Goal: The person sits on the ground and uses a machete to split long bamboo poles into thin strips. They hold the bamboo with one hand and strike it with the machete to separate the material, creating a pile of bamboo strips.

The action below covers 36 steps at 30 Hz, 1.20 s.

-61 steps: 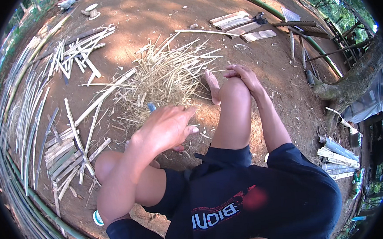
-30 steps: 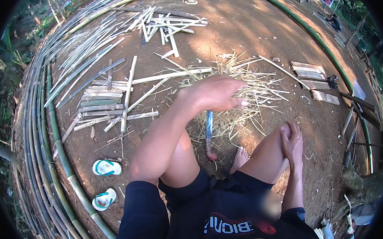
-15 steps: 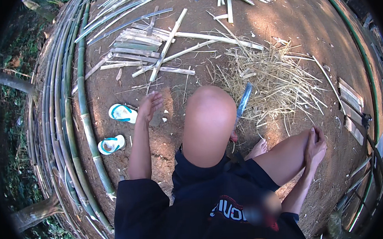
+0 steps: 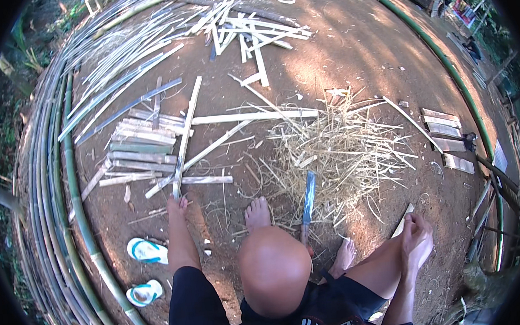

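Observation:
My left hand (image 4: 178, 205) is closed around the near end of a long bamboo strip (image 4: 187, 126). That strip lies slanting across a stack of short bamboo slats (image 4: 141, 150). Curled fingers show on my right hand (image 4: 418, 242), which rests at my bent right knee. A short pale strip (image 4: 402, 220) sticks out beside that knee; I cannot see whether the fingers touch it. Between my feet a machete (image 4: 308, 198) stands with its blade pointing away, its wooden handle partly hidden by my left knee. Beyond it spreads a heap of bamboo shavings (image 4: 348, 145).
White and teal flip-flops (image 4: 147, 251) sit left of my arm. Long bamboo poles (image 4: 74, 197) line the left side. Split strips (image 4: 249, 35) are strewn farther off. Several flat pieces (image 4: 445, 130) lie at the right, near a long green pole (image 4: 443, 50).
My left hand went from open above the ground to closed on the near end of the bamboo strip. My view tilted up, showing more ground ahead. The right hand stays at the knee.

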Tool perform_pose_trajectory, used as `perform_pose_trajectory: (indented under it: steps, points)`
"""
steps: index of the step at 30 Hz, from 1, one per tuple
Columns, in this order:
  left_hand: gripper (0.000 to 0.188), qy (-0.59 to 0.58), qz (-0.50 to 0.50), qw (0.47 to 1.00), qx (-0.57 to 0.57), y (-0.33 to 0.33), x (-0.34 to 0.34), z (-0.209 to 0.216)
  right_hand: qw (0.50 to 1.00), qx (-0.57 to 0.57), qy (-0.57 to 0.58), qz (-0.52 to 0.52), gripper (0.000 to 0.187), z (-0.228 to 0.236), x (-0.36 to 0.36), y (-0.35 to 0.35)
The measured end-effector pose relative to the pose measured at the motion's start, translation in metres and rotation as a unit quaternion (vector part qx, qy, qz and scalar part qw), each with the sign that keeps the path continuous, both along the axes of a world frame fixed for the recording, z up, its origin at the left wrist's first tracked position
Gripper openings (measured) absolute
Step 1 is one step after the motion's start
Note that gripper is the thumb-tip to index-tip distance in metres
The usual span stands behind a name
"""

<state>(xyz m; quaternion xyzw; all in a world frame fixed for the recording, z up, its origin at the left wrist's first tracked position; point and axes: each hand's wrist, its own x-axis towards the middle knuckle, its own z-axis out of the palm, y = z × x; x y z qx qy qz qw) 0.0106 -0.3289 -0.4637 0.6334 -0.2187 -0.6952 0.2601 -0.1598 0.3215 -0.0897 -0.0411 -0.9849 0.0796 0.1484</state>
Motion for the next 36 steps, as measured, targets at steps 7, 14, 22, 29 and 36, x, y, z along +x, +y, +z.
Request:
perform_pose_trajectory:
  steps: [7,14,22,29,36]
  points:
    - [0.014,0.016,0.023,0.99,-0.136,-0.003,-0.009,0.044,0.856,-0.262,-0.384,0.226,0.036,-0.2,-0.013,-0.085]
    - [0.012,-0.1,-0.136,0.806,-0.568,-0.002,0.008,0.203,0.875,-0.197,-0.423,0.131,0.071,-0.312,0.051,-0.108]
    - [0.013,-0.198,-0.213,0.608,-0.739,0.072,-0.021,0.394,0.866,-0.188,-0.448,0.115,0.069,-0.322,0.049,-0.118]
    - [0.017,-0.169,-0.254,0.472,-0.827,0.132,-0.062,0.492,0.751,-0.517,-0.409,-0.034,0.034,-0.266,0.048,-0.145]
    - [0.021,-0.044,-0.256,0.464,-0.847,0.165,-0.102,0.544,0.546,-0.765,-0.339,-0.036,0.02,-0.22,0.018,-0.141]
